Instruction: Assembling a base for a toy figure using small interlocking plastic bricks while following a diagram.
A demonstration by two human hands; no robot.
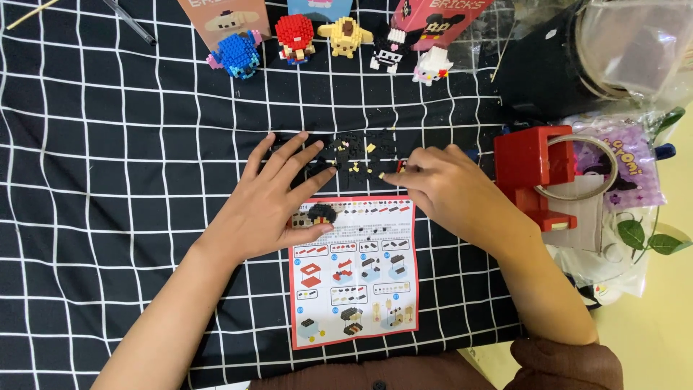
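Small black and yellow bricks (359, 155) are scattered at centre frame on the black grid-patterned cloth (108, 180), just above the instruction sheet (354, 271). The left hand (278, 198) is laid flat with fingers spread, nothing gripped, its thumb resting on the sheet's upper left corner. The right hand (447, 191) is curled, and a tiny piece seems pinched at its fingertips (390, 175), though that cannot be told for sure. Five finished brick figures (332, 43) are lined up along the top. A red block (538, 173) is seen at right.
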